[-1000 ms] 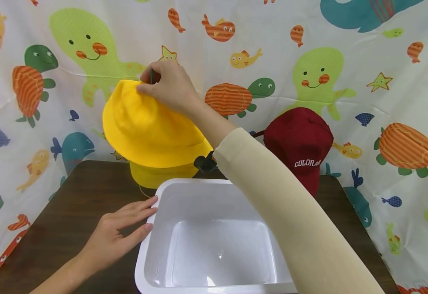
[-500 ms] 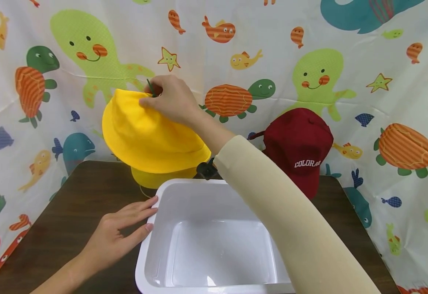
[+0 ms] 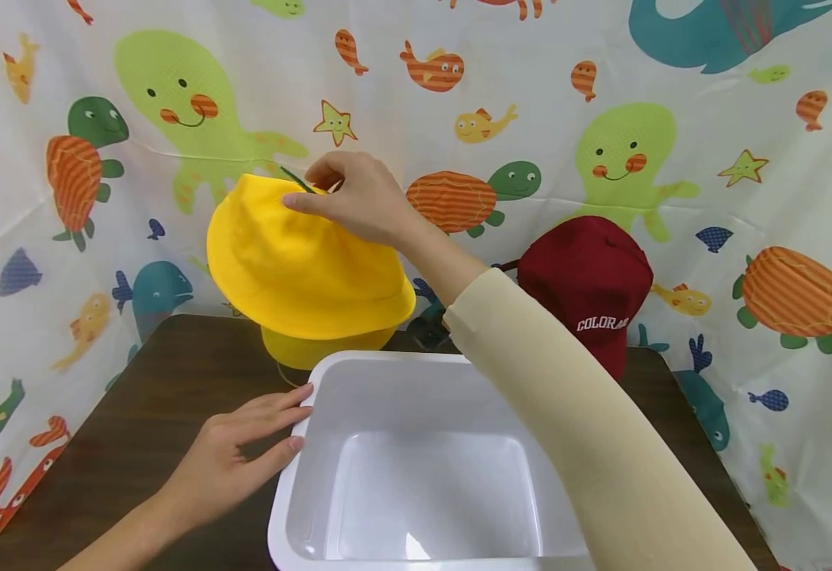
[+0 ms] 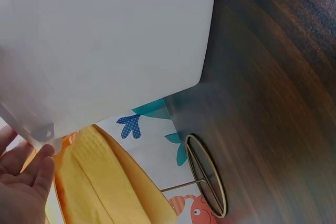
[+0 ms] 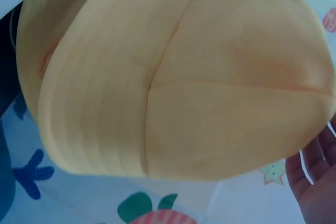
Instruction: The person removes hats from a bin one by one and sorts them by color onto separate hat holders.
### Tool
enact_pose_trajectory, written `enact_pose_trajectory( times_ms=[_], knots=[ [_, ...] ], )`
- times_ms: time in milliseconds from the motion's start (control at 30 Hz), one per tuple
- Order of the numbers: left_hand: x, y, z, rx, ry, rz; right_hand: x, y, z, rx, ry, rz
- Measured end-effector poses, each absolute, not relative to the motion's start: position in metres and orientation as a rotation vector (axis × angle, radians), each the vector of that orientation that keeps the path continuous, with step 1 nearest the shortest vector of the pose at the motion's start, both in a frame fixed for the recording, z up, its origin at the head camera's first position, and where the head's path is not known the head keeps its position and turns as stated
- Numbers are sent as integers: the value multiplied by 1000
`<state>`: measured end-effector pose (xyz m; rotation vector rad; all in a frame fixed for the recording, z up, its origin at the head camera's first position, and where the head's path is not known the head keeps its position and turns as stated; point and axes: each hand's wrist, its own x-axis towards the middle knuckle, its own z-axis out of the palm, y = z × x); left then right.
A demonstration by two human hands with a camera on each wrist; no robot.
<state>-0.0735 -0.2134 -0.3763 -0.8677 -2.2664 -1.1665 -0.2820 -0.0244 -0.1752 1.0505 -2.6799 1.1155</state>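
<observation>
A yellow bucket hat (image 3: 301,262) sits behind the white plastic basin (image 3: 290,476), over a second yellow piece (image 3: 294,349) that shows below its brim. My right hand (image 3: 366,194) is at the crown, thumb touching or very near the cloth, fingers raised apart from it. A thin green strip (image 3: 297,179) shows between thumb and fingers. In the right wrist view the fingers (image 5: 320,166) lie loosely beside the crown of the hat (image 5: 220,93). My left hand (image 3: 226,452) rests straight fingertips on the basin's left rim; the left wrist view shows the basin's outer wall (image 4: 105,40).
A dark red cap (image 3: 580,285) with white lettering stands at the back right. Under the yellow hat, a wire stand base (image 4: 205,177) shows in the left wrist view. A dark wooden table (image 3: 151,396) meets a sea-animal curtain (image 3: 416,119). A black device (image 3: 430,329) hangs beneath my right wrist.
My right hand has lowered with the hat's crown, then its fingers have spread and drawn slightly right. The green strip has tilted to the left. My left hand stays on the rim.
</observation>
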Motion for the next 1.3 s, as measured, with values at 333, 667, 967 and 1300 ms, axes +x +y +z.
enact_pose_trajectory(
  times_ms=[333, 667, 967, 1300],
  knots=[
    [-74, -222, -352, -689, -2335, -1084, -287, 3, -173, 989, -2733, 1208],
    [-116, -278, -309, -72, -2483, -1286, -303, 64, -206, 629, -2714, 1717],
    [-161, -328, -302, 46, -2327, -2168, -306, 88, -228, 540, -2948, 1706],
    [-186, -336, -306, 105, -2228, -2572, -296, 96, -247, 517, -3201, 1826]
  ],
)
